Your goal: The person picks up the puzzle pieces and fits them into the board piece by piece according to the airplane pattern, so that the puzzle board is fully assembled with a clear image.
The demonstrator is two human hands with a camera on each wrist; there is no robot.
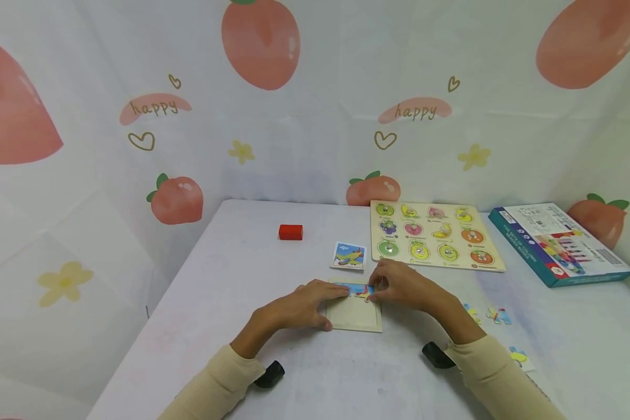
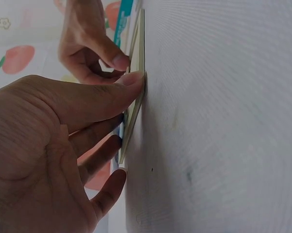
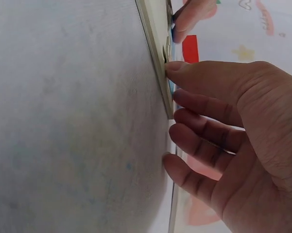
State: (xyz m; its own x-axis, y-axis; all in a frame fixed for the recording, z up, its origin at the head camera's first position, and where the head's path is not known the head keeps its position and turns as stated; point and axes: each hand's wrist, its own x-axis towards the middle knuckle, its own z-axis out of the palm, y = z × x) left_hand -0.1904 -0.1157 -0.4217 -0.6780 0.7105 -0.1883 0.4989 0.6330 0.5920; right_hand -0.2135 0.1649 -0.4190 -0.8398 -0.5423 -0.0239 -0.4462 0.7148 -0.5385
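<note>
A small wooden puzzle tray [image 1: 353,316] lies flat on the table, with blue and red jigsaw pieces [image 1: 356,289] along its far edge and bare wood nearer. My left hand [image 1: 308,304] steadies the tray at its left side; the thumb presses its edge and the fingertips reach over the far pieces. At the upper right corner, my right hand [image 1: 403,284] pinches a jigsaw piece [image 1: 368,296] between thumb and index finger. Both hands meet the thin tray in the left wrist view, where its edge [image 2: 140,53] shows. My fingers partly hide the pieces.
Behind the tray sits a picture card [image 1: 349,256] with an airplane. A red block [image 1: 291,232] stands at the back left. A fruit peg board [image 1: 430,236] and a teal box [image 1: 560,244] lie back right. Loose jigsaw pieces [image 1: 499,315] lie near my right forearm.
</note>
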